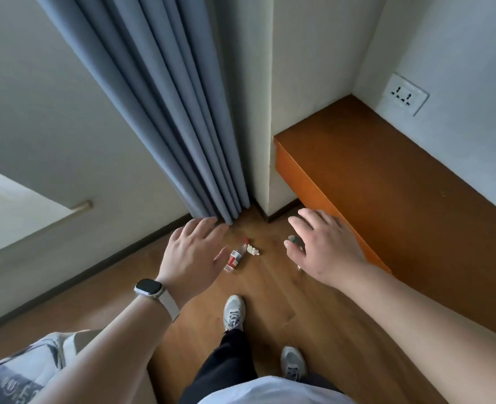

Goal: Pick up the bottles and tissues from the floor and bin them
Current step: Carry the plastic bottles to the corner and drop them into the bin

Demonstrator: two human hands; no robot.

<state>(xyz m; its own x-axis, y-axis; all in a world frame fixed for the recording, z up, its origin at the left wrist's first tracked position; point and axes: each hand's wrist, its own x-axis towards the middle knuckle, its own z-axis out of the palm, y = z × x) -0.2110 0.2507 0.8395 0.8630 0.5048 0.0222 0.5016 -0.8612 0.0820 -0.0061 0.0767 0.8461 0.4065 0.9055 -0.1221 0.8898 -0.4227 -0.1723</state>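
Bottle location: the bottle (235, 257) lies on its side on the wooden floor (270, 293), at 12 o'clock from the forward shoe (234, 312), with its red cap pointing to 1 o'clock.
Bottle handling: clear plastic with a red label. It is judged light, thin-walled, smooth and likely to roll. Grip it across the labelled middle; a hard squeeze probably dents it.
Tissue location: the crumpled white tissue (252, 250) lies just beside the bottle's neck, at its 3 o'clock. Whether the two touch cannot be told.
Tissue handling: judged near weightless, soft and easily compressed. Pinch the wad from above.
Count, bottles: one is plainly visible. A green-tipped item (292, 238), mostly hidden behind the right thumb, may be a second.
Count, tissues: one. A pale scrap (298, 267) at the right hand's lower edge cannot be identified.
Left hand: the left hand (194, 252) has its fingers spread and holds nothing, at 9 o'clock of the bottle in the view. A watch (149, 288) is on the wrist.
Right hand: the right hand (325, 243) has its fingers spread and holds nothing, at 3 o'clock of the tissue.
Bin: not in view.
Surroundings: a blue curtain (165, 112) hangs at 12 o'clock, and an orange wooden counter (386, 185) stands at 2 o'clock.
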